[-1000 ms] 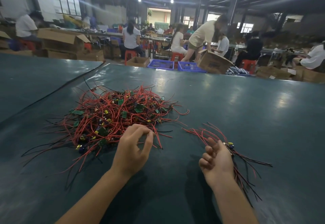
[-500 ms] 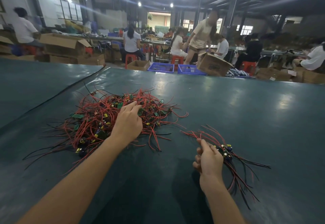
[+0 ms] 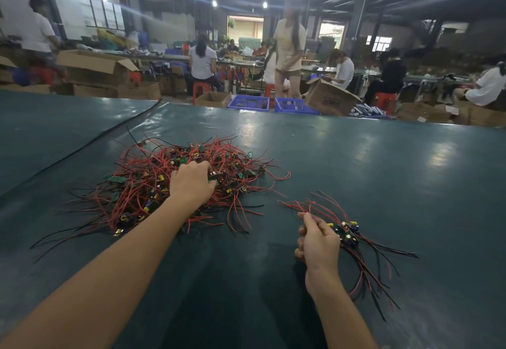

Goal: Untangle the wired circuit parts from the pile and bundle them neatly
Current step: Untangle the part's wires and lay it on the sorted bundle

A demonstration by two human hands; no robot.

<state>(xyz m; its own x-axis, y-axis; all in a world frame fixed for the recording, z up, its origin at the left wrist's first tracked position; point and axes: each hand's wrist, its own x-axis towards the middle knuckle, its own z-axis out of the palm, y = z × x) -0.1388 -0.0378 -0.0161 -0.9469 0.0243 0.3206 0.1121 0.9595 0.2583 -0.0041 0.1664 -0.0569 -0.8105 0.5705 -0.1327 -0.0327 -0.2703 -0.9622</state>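
Red-wired parts fill the pile, where my left hand reaches for one (grip hidden, I cannot tell), while my right hand beside the pile clasps the bundle; next needs a slow, untangling pull.

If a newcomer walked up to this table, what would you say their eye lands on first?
The tangled pile of red and black wired circuit parts, left of centre on the dark green table, with the left hand in among its wires. Right of it, the right hand grips a small bundle of parts, wires trailing toward the near edge.
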